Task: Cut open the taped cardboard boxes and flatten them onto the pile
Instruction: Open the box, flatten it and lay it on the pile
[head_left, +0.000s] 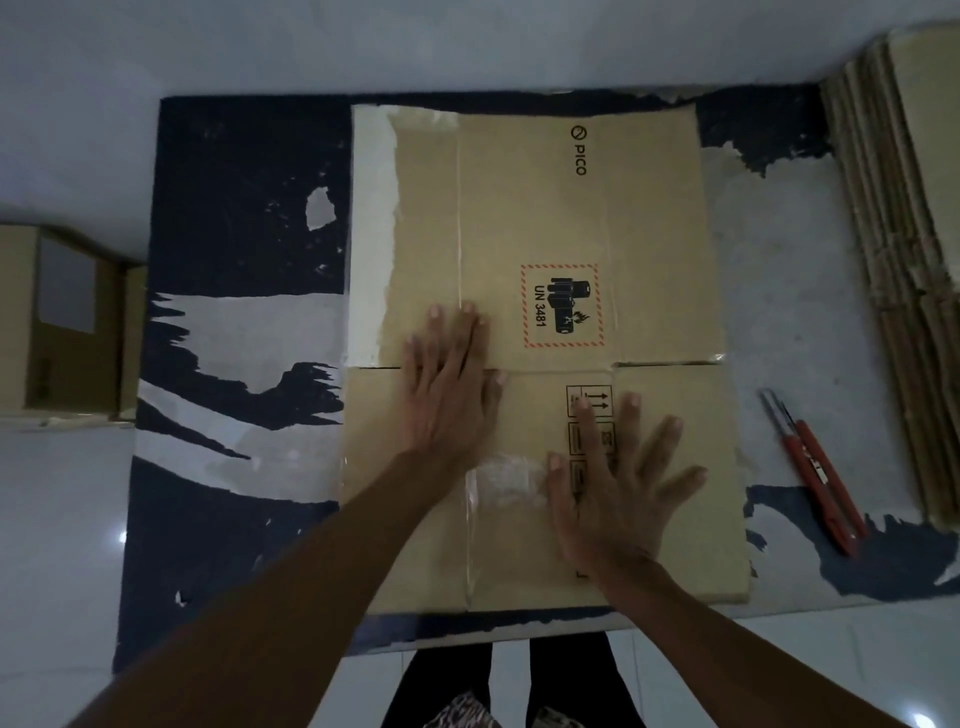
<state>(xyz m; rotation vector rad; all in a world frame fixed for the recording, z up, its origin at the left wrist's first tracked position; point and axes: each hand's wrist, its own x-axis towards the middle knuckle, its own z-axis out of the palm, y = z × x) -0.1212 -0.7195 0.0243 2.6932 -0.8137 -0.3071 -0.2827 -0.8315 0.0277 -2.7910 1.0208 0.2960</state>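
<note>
A flattened brown cardboard box (540, 218) with a PICO mark and a UN 3481 label lies on a worn dark-blue table top (234, 208). My left hand (449, 384) presses flat on its middle crease, fingers straight. My right hand (618, 483) presses flat on the near panel, fingers spread, beside a patch of clear tape (504, 480). A red-handled cutter (815, 467) lies on the table to the right of the box, apart from both hands. A pile of flattened cardboard (904, 260) stands at the far right.
A closed brown box (62, 322) with a pale label sits at the left, beside the table edge. Pale tiled floor surrounds the table. My legs show below the table's near edge.
</note>
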